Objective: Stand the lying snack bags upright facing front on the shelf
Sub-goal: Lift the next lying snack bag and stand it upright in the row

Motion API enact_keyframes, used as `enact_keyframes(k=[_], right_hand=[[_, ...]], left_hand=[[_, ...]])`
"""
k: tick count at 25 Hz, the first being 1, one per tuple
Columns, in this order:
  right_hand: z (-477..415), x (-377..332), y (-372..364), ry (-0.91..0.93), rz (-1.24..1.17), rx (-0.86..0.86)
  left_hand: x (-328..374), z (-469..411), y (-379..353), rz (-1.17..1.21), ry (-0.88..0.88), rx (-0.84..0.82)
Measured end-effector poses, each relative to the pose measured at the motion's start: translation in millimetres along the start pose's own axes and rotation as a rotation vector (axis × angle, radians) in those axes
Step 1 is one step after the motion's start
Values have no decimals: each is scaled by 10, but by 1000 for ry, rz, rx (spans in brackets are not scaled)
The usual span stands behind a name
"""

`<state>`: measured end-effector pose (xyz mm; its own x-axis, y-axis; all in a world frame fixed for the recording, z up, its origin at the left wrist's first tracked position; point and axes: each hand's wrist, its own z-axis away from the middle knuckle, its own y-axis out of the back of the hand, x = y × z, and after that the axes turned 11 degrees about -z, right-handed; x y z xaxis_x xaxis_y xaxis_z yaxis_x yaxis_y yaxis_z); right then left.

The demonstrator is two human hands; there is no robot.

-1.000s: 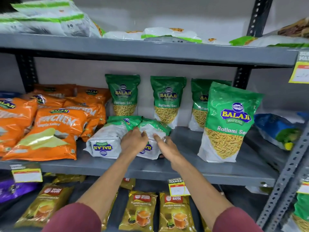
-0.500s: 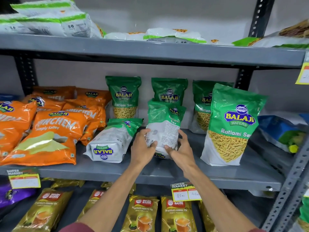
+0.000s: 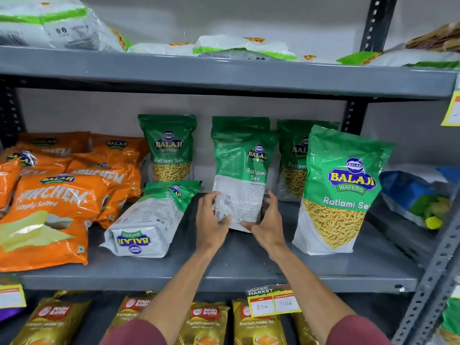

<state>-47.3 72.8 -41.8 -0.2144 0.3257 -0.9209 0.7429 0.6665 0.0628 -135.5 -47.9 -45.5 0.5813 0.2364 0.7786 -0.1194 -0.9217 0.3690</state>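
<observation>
Gripping one Ratlami Sev bag [image 3: 240,185] by its lower corners, the left hand [image 3: 211,220] and right hand [image 3: 270,220] hold it upright at the middle of the grey shelf [image 3: 224,270], its printed back and side turned toward the camera. One more green bag [image 3: 149,220] lies flat just to the left, base forward. Four others stand upright facing front: three along the back wall, one partly hidden behind the held bag, and one large bag [image 3: 341,190] nearer the edge on the right. Orange Simply Salted bags [image 3: 49,212] are piled at the left.
</observation>
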Motion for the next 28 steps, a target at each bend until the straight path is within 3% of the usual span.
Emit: enact_keyframes(k=[11,16,20,23,26,28], right_hand=[[-57,118,-28,6,54,27],[70,29,-76,17,164,49],[266,-28,-207,67,230,-45],[452,-91,-350,123,209,-273],[489,-132,-412,149,197,-468],[465,-169,-364,215,255,-375]], left_hand=[[-98,-46,-55,-209,-78,-28],[-45,23,-52,-108,-235,17],[-57,14,-50,91,-77,23],[-95,-24,-49,310,60,-41],[-151,-72,-49,281,153,-93],[-197,-121,-49,244,186,-25]])
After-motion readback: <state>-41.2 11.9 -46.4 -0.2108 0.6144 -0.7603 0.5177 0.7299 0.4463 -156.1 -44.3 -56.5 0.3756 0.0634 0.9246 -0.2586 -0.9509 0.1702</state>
